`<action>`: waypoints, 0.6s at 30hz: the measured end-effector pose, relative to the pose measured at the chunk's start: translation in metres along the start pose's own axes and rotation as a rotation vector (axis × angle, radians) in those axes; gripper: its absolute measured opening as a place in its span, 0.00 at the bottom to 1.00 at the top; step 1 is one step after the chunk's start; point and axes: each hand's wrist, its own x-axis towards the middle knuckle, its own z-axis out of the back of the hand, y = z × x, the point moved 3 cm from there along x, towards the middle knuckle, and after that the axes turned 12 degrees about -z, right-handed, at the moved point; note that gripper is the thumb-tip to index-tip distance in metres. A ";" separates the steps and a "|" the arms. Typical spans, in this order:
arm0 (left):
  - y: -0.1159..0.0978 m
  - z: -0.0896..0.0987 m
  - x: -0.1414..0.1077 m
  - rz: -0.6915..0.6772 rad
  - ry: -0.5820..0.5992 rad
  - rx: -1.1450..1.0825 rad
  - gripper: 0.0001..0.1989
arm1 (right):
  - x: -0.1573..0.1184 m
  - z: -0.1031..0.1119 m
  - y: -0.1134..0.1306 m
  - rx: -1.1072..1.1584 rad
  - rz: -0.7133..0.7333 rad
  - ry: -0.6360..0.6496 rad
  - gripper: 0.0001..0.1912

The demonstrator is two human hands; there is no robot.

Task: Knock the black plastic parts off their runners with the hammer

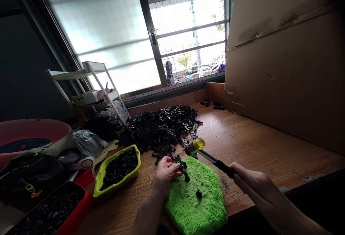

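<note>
- We hold a knobbed black plastic piece (186, 176) in our left hand (167, 170), thumb and fingers pinched together around it, above the far left part of a fluffy bright-green cloth pad (198, 209).
- Our right hand (252, 181) closes around the black grip of a mallet with a translucent yellow face (208, 156).
- A small round black piece (198, 194) lies on the pad, on a brown wooden tabletop (258, 134); behind rises a heap of glossy black parts (164, 123).
- At left we have a lime-green plastic basket (97, 187) and a red plastic bin (87, 202), both holding black pieces; a tall brown cardboard sheet (280, 66) stands at right, a sliding window (113, 30) beyond.
- The mallet's long axis slants up and leftward from our grip, its yellow face turned rightward; the pinched piece's knobbed end points down toward the pad.
</note>
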 end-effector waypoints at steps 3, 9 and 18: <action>0.003 0.002 0.001 -0.006 -0.004 0.008 0.19 | 0.002 -0.007 -0.001 -0.203 0.024 0.085 0.14; 0.006 0.001 0.001 -0.048 0.018 0.014 0.19 | -0.001 -0.005 0.001 -0.238 0.071 0.043 0.16; 0.002 0.004 0.000 -0.006 0.012 -0.033 0.18 | -0.003 -0.002 0.005 -0.190 0.037 0.033 0.17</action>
